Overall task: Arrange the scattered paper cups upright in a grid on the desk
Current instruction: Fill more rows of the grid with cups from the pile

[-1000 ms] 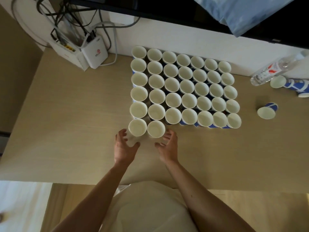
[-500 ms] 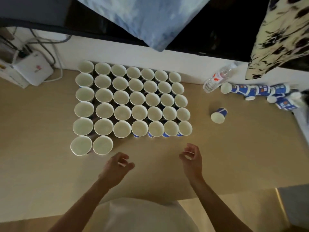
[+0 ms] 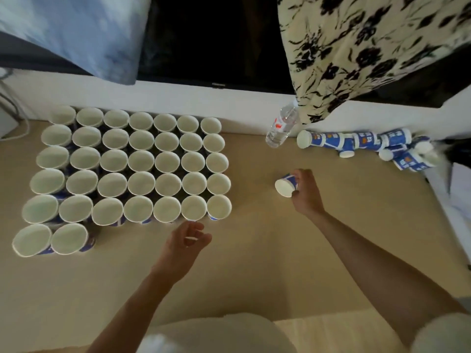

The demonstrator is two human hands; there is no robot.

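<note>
While the right hand [image 3: 304, 192] grips a paper cup [image 3: 286, 186] tipped on its side, mouth facing left toward the grid of upright cups [image 3: 140, 183], the left hand [image 3: 184, 247] hovers over the worktop [image 3: 254, 250], loosely curled and empty.

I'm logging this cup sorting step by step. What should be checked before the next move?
1. Right hand grips the loose cup: ok.
2. That cup upright: not ok, it is tipped, mouth toward the camera.
3. Spot beside the two front-row cups free: ok.
4. Left hand holds nothing: ok.
5. Cup undented: cannot tell.
</note>
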